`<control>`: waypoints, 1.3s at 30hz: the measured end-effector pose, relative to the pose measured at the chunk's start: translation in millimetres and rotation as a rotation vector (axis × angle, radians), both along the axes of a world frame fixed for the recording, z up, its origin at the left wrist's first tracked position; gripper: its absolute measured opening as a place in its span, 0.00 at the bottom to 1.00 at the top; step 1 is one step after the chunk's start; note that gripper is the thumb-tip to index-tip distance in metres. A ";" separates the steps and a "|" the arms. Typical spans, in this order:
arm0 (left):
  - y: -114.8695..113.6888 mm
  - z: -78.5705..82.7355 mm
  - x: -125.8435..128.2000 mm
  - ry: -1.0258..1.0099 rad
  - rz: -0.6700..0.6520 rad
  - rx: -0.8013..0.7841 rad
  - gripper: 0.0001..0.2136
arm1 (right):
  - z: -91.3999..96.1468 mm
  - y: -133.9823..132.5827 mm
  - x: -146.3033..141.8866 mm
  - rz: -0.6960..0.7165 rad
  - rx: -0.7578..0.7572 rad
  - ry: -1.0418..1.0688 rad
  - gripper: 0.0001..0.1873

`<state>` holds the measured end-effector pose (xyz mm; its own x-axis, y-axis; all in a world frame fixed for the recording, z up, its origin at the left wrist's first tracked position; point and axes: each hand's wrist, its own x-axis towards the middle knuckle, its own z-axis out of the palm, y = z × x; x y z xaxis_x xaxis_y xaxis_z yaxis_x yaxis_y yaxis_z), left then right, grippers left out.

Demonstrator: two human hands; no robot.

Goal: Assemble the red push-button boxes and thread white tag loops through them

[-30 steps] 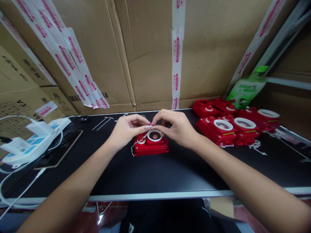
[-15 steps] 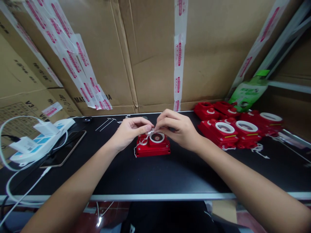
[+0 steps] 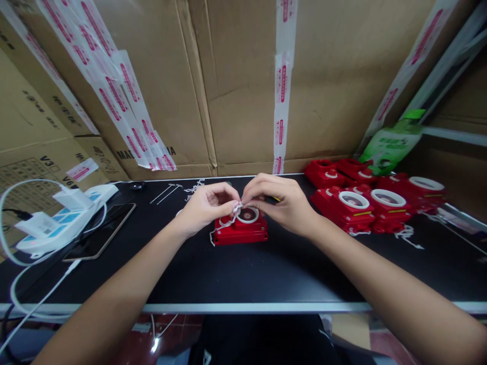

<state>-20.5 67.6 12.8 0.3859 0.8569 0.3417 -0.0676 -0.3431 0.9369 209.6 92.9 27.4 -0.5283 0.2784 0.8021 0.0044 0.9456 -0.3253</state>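
A red box-shaped device with a white ring on top lies on the black table in front of me. A thin white string runs from its top down over its left edge. My left hand and my right hand meet just above the device, fingertips pinched together on the string. Both hands hover over the back half of the device and hide part of its top.
A pile of several similar red devices sits at the right, with a green pouch behind. At the left lie a white power strip with chargers and cables and a phone. Two metal pins lie near the cardboard boxes at the back.
The fingertips of both hands have drawn closer and lifted the white string slightly above the device. The device itself has stayed in place.
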 end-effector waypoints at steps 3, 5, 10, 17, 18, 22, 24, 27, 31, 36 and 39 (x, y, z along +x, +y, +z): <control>0.3 -0.3 0.1 -0.007 -0.022 0.014 0.09 | -1.4 -1.1 -1.8 -0.003 -0.070 0.008 0.05; 0.5 -0.4 -0.1 -0.002 -0.016 0.031 0.08 | -2.5 -2.2 -2.9 -0.007 -0.132 0.023 0.04; -0.4 0.7 1.9 0.051 0.070 0.097 0.07 | -6.3 -3.7 -5.1 -0.045 -0.302 0.065 0.02; -2.7 2.2 6.3 0.093 0.240 0.201 0.05 | -14.3 -5.6 -11.8 -0.048 -0.535 0.154 0.06; -3.0 2.3 6.6 0.096 0.261 0.213 0.05 | -15.1 -6.0 -12.6 -0.048 -0.545 0.153 0.07; -3.8 3.0 7.4 0.103 0.297 0.253 0.05 | -17.0 -6.6 -14.5 -0.086 -0.463 0.165 0.06; -3.9 3.3 7.6 0.100 0.293 0.266 0.05 | -17.5 -6.0 -14.7 -0.091 -0.381 0.165 0.03; -3.7 2.9 7.9 0.083 0.278 0.259 0.05 | -17.8 -4.4 -14.7 -0.079 -0.296 0.154 0.03; -1.9 0.0 8.1 0.051 0.265 0.216 0.06 | -18.4 -2.7 -14.4 -0.079 -0.311 0.148 0.03; 2.0 -3.6 8.0 0.025 0.262 0.222 0.05 | -18.8 -2.9 -14.3 -0.051 -0.429 0.129 0.02; 3.4 -3.0 8.0 0.024 0.276 0.235 0.05 | -18.3 -4.0 -15.3 -0.047 -0.477 0.115 0.03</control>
